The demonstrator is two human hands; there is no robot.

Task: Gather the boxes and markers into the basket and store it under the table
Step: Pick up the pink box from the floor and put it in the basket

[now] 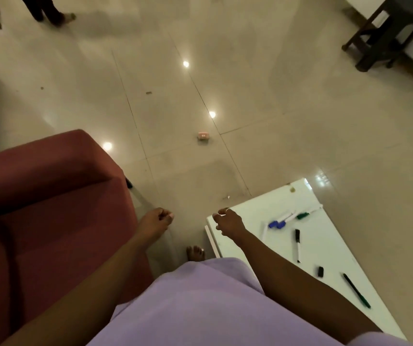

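Several markers lie loose on the white table point(325, 245) at the lower right: two blue-capped markers point(281, 221), a green-capped marker point(305, 215), a black marker point(297, 243), a loose black cap point(320, 271) and a dark green pen point(356, 290). My right hand point(227, 221) hovers over the table's near-left corner with fingers loosely curled and nothing in it. My left hand point(156, 221) hangs over the floor beside the sofa, fingers curled shut, holding nothing. No basket or boxes are in view.
A red sofa point(38, 208) fills the left side. Glossy tiled floor point(200, 96) stretches ahead, with a small pink object point(203, 136) on it. A dark wooden stool point(387, 31) stands top right. Another person's legs point(48, 8) show top left. My bare foot point(195, 253) is below the hands.
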